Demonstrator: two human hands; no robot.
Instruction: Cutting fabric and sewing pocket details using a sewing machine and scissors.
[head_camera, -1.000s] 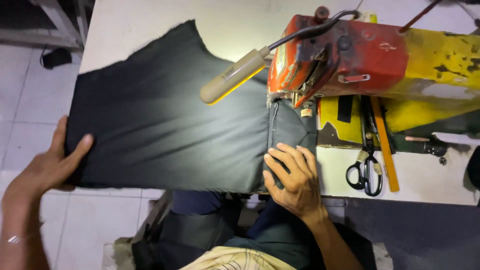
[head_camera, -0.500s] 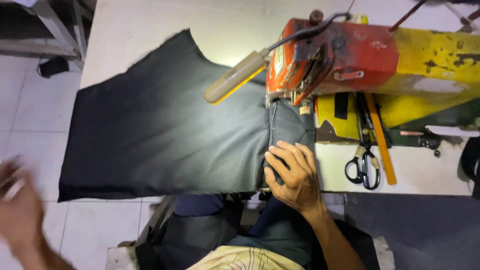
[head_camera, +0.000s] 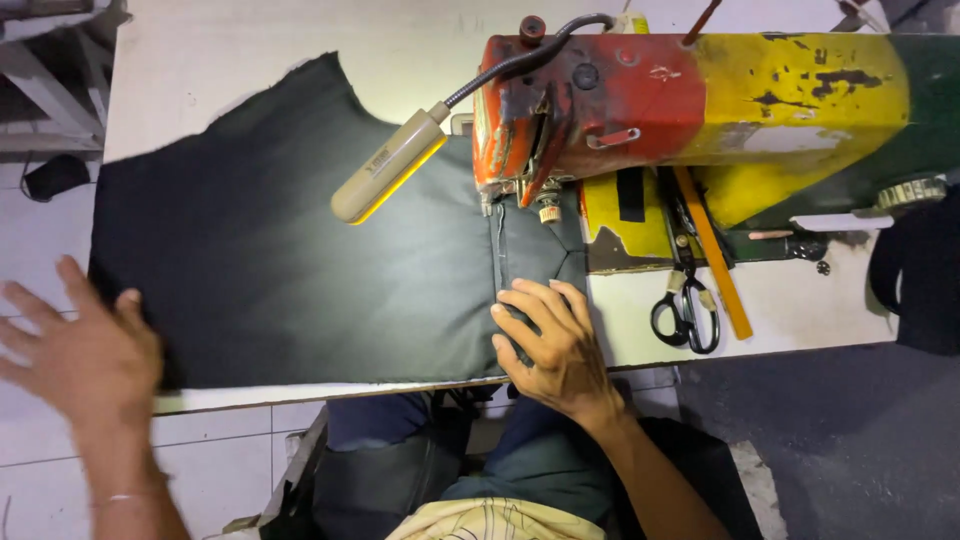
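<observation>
Pressing my right hand (head_camera: 552, 345) flat, fingers spread, on the big dark fabric panel (head_camera: 300, 250) lying on the white worktop (head_camera: 250, 60) under the red-and-yellow sewing machine (head_camera: 640, 100). Left hand (head_camera: 85, 350) is open, fingers splayed, at the panel's left edge, holding nothing.

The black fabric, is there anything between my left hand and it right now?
Nothing visible stands between them. The left hand is spread open at the left edge of the black fabric; the right hand presses it flat near the needle.
</observation>
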